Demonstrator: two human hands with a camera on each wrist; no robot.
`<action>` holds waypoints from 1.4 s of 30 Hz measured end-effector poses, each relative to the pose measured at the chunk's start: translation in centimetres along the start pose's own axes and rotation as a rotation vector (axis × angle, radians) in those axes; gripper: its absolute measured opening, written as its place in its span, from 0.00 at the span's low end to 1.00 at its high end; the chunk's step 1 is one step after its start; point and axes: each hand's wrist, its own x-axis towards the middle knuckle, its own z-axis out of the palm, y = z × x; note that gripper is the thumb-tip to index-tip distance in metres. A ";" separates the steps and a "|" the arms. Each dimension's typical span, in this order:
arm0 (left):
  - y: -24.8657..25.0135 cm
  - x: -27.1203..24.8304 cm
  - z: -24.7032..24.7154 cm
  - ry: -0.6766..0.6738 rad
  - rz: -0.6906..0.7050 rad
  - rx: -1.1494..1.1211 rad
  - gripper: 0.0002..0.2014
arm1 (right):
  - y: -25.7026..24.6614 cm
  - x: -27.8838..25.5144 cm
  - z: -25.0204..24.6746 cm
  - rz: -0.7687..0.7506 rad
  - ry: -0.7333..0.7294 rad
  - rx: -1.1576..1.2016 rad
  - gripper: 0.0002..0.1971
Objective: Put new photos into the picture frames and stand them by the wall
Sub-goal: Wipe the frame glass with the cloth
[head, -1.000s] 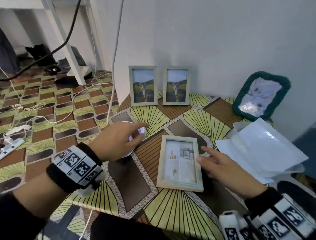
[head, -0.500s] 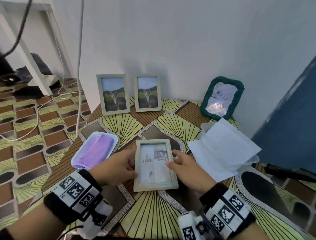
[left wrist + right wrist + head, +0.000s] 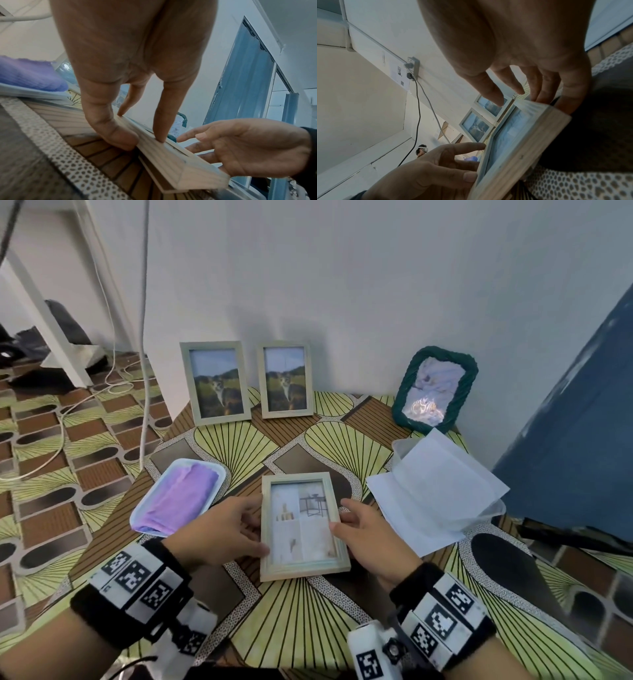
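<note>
A pale wooden picture frame (image 3: 301, 525) with a light interior print lies flat near the table's front. My left hand (image 3: 246, 525) pinches its left edge; the thumb (image 3: 116, 136) is against the side and the fingertips sit on the front rim of the frame (image 3: 171, 155). At the frame's right edge my right hand (image 3: 349, 520) holds on, thumb on top and fingers at the side and under the frame (image 3: 513, 135). Two matching frames with dog photos (image 3: 215, 383) (image 3: 286, 380) stand against the wall.
A white tray with a purple cloth (image 3: 178, 498) sits left of the frame. White sheets in a clear sleeve (image 3: 435, 494) lie to the right. A green woven frame (image 3: 435, 390) leans on the wall at the back right. Cables hang down the wall on the left.
My left hand left the tray with the purple cloth and came to the frame's left edge. The right hand closed in on the right edge. The head view swung to the right.
</note>
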 end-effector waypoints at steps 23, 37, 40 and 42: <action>0.7 -0.9 -0.1 0.123 -0.083 -0.132 0.42 | -0.3 -1.2 0.6 -0.085 0.126 0.040 0.15; 1.9 -2.6 -2.3 0.213 0.020 -0.394 0.34 | -2.1 -1.8 1.5 0.015 -0.032 0.441 0.18; 2.3 -2.9 -2.0 0.172 0.005 -0.415 0.32 | -2.0 -1.8 1.3 0.054 -0.035 0.564 0.16; 2.6 -3.0 -1.7 0.157 0.002 -0.416 0.32 | -2.1 -1.8 1.0 0.062 -0.014 0.602 0.15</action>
